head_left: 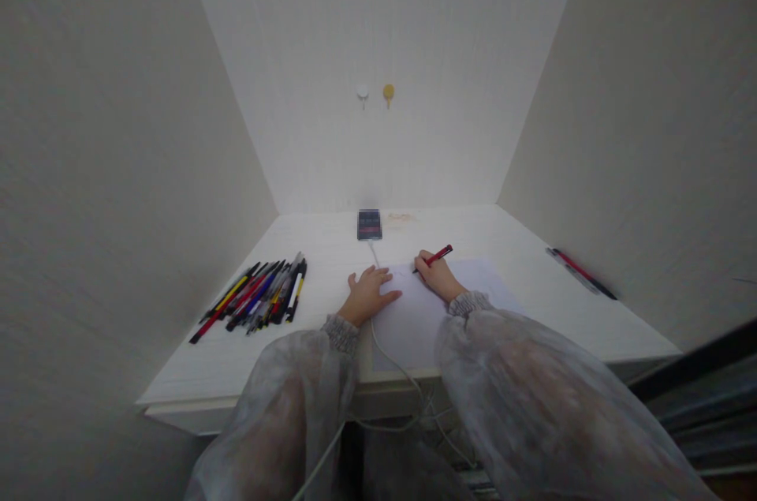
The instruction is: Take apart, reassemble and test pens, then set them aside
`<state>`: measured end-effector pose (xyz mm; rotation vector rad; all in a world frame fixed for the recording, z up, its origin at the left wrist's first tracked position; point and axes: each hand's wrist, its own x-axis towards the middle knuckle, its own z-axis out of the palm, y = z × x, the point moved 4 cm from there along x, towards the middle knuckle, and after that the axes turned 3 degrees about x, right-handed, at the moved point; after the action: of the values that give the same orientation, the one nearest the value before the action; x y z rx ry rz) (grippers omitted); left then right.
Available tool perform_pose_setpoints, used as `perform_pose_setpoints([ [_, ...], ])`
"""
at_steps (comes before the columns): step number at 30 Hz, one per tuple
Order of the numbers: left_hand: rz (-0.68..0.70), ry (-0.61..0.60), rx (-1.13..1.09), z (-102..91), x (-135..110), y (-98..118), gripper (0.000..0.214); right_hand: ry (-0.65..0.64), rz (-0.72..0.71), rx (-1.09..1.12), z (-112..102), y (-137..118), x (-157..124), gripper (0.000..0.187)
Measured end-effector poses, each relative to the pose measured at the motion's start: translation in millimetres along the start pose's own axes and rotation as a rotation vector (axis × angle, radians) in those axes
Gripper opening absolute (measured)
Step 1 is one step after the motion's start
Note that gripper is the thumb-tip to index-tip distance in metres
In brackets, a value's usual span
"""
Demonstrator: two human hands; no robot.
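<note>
A red pen [438,255] with a dark end is gripped in my right hand [436,275], its tip down at the upper part of a white sheet of paper [408,335]. Faint marks show on the paper left of the tip. My left hand [367,296] lies with fingers spread over the sheet's left edge, holding nothing. A white cable [384,353] runs beneath this hand. Both forearms are in translucent sleeves with grey knitted cuffs.
On the white desk [322,248], a heap of many-coloured pens [260,296] lies to the left. A phone [370,225] with the cable attached is at the back. Two more pens [583,272] lie along the right wall. Two hooks [388,92] are on the back wall.
</note>
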<state>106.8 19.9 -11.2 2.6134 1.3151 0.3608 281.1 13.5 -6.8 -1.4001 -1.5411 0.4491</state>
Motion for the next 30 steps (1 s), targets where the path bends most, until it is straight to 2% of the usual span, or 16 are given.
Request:
perform_pose_setpoints([
  [8, -0.012, -0.004, -0.003, 0.3, 0.8, -0.9, 0.054, 0.052, 0.071, -0.015, -3.8, -5.8, -1.1, 0.023],
  [13, -0.011, -0.019, 0.009, -2.0, -0.3, 0.8, 0.054, 0.277, 0.083, 0.019, -18.5, -6.6, -1.7, 0.025],
  [17, -0.019, -0.03, 0.008, -3.3, -0.9, 2.1, 0.053, 0.347, 0.177, 0.194, -26.1, -1.1, 0.3, 0.028],
  [19, -0.022, -0.025, 0.005, -3.5, -1.0, 2.2, 0.053, 0.348, 0.174, 0.305, -27.1, -1.7, 1.6, 0.025],
  [22, -0.017, 0.007, -0.006, -4.4, -1.1, 2.4, 0.049, 0.263, 0.153, 0.438, -23.7, -5.0, 3.7, 0.026],
  [26, 0.011, 0.045, -0.023, -7.0, -0.8, 4.6, 0.046, 0.157, 0.2, 0.738, -15.0, -5.5, 5.9, 0.038],
  [30, -0.001, 0.082, -0.021, -10.4, -0.1, 6.2, 0.047, 0.143, 0.195, 0.948, -12.1, -6.4, 9.6, 0.029],
])
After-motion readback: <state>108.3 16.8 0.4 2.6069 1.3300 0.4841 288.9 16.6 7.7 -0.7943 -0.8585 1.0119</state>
